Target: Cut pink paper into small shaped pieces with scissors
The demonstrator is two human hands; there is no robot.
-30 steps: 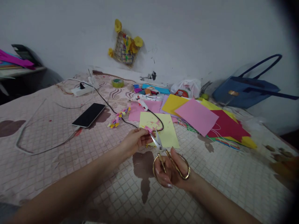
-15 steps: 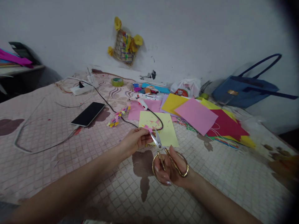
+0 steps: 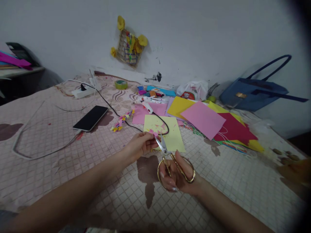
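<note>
My left hand (image 3: 142,144) pinches a small piece of pink paper (image 3: 153,132) between thumb and fingers, over the front edge of a pale yellow sheet (image 3: 175,131). Gold-handled scissors (image 3: 165,151) are in my right hand (image 3: 181,171), with thumb and fingers through the loops. Their silver blades stand apart, tips close to the pink piece; whether they touch it I cannot tell. Small pink scraps lie scattered on the yellow sheet. To the left rests a strip of colourful paper bits (image 3: 122,120), in pink, yellow and purple.
Behind the yellow sheet lies a white glue gun (image 3: 146,106), its black cord looping across the sheet. A phone (image 3: 90,118) on a cable is at left, near a power strip (image 3: 84,92). Coloured papers (image 3: 203,119) and a blue bag (image 3: 252,93) occupy the right. Green tape (image 3: 120,84) stands farther back.
The whole view has shifted very slightly, with everything a few pixels farther left. Both hands, the pink piece and the scissors keep nearly the same pose.
</note>
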